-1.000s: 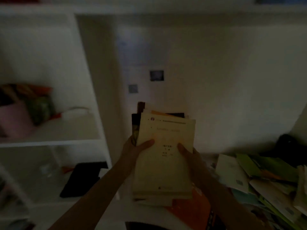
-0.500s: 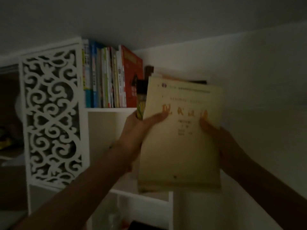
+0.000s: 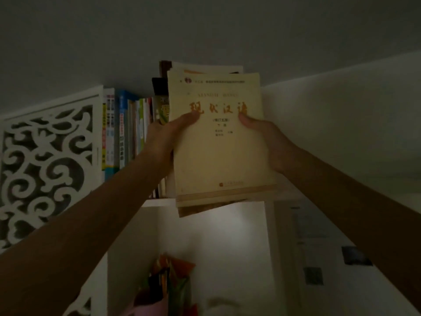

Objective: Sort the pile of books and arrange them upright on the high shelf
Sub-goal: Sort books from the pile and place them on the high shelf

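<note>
Cream-yellow paperback textbook with orange title characters [image 3: 218, 142] fronts one handheld stack of books [image 3: 205, 69], held upright at the right end of the high white shelf board [image 3: 157, 202]. Stack count: at least four edges visible behind the front cover (cream, orange-striped, dark brown, black); exact number unclear. Bottom of the stack hangs slightly below and in front of the shelf board edge; can't tell whether it touches the board. Two hands, one on each side of the stack, well apart from each other. Left hand [image 3: 168, 135] grips the left edge, thumb flat across the cover just under the title, fingers wrapped behind and hidden. Right hand [image 3: 262, 135] grips the right edge, thumb on the cover by the last title character, fingers behind, not visible. Both forearms bare, extended up and away from the camera. One row of upright books already on the shelf [image 3: 127, 131], left of the stack, roughly eight to ten spines, white, blue, green and red ones among them; the rightmost are hidden by the left hand. One white carved scrollwork side panel [image 3: 47, 160] at far left. One colourful bundle of orange-green items [image 3: 170, 277] in the compartment below. Two small dark patches on the right wall [image 3: 355, 255]. Lighting dim, fine detail soft.
</note>
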